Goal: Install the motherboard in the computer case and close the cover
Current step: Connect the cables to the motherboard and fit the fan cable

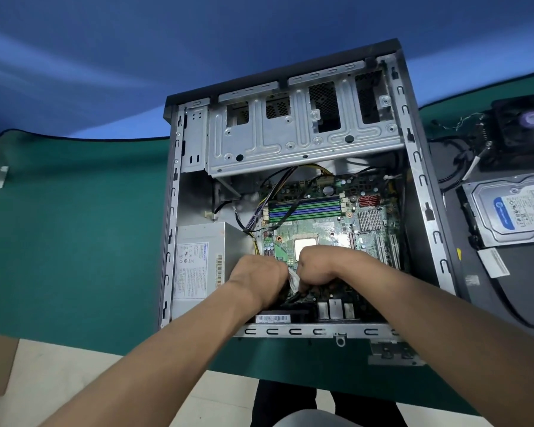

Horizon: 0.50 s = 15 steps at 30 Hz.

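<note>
Pinching a white connector (293,280) together just below the CPU socket (305,246), left hand (261,277) and right hand (319,268) risk flexing the motherboard (321,223) if they push askew.

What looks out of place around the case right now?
The hard drive and cooler fan lie outside the open case, right of it. The CPU socket sits bare. Both hands pinch a white connector.

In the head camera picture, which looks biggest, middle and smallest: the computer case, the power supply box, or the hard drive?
Largest to smallest as they look:
1. computer case
2. power supply box
3. hard drive

The last two look close in size, and the hard drive runs off the picture's edge, so their order is unsure.
</note>
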### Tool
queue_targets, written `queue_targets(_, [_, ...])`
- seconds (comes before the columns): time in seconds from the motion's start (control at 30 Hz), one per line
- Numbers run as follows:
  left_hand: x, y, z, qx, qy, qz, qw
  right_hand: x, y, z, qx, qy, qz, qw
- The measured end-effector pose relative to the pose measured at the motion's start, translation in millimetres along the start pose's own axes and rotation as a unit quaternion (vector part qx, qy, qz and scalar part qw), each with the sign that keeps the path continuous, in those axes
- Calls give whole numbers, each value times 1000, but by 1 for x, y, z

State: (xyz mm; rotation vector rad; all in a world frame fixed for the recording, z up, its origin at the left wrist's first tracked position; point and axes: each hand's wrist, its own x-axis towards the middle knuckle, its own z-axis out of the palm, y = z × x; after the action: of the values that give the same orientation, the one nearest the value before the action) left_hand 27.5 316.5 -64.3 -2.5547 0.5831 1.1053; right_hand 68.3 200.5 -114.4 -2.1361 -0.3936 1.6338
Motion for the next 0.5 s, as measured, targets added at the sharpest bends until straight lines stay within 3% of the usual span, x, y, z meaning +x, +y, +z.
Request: queue_targets(0.5, [14,-3,1,-56,-9,9,998,3,4,-1,24,-20,18,999])
